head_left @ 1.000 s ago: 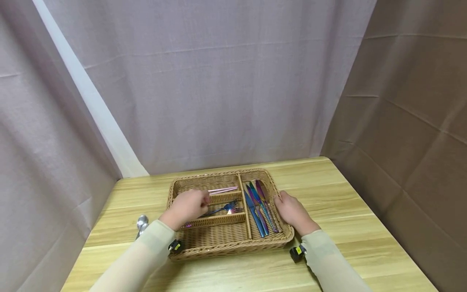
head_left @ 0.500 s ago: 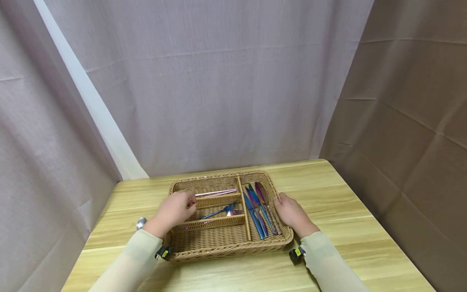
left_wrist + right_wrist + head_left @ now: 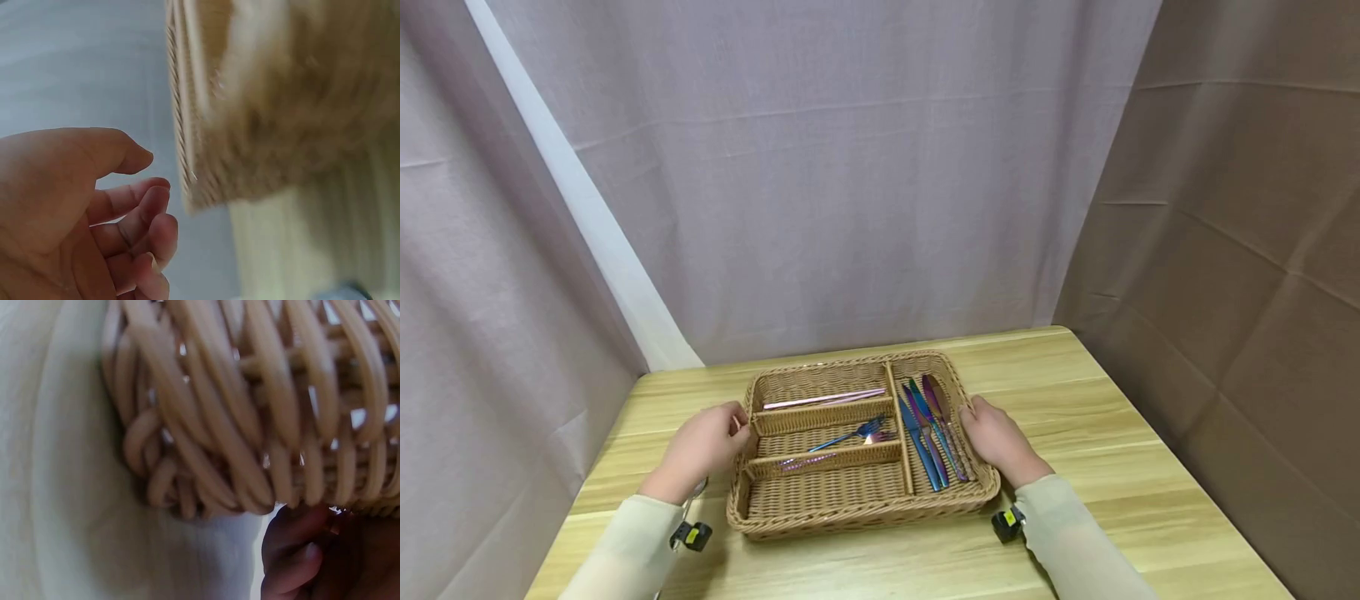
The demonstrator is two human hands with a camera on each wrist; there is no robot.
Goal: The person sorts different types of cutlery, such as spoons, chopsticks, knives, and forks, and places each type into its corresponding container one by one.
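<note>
A woven wicker cutlery basket (image 3: 865, 516) sits on the table, split into several compartments. My right hand (image 3: 1002, 439) grips its right rim; in the right wrist view the curled fingers (image 3: 294, 569) show under the weave. Just off the left rim is my left hand (image 3: 700, 446), with nothing in it. The left wrist view shows its fingers (image 3: 140, 234) loosely bent, a gap between them and the basket's side (image 3: 187, 125). Several iridescent knives (image 3: 928, 437) lie in the right compartment. Pink chopsticks (image 3: 820, 400) fill the back-left one, and forks (image 3: 853, 432) the middle one.
A metal spoon (image 3: 700, 487) lies on the table left of the basket, partly hidden by the left wrist. Grey curtains (image 3: 865, 208) close off the back and left, and a brown one (image 3: 1240, 292) the right. The wooden tabletop (image 3: 1120, 442) extends on either side.
My left hand has moved left, from above the middle compartment to outside the left rim, uncovering the chopsticks and fork handle. My right hand stays on the right rim.
</note>
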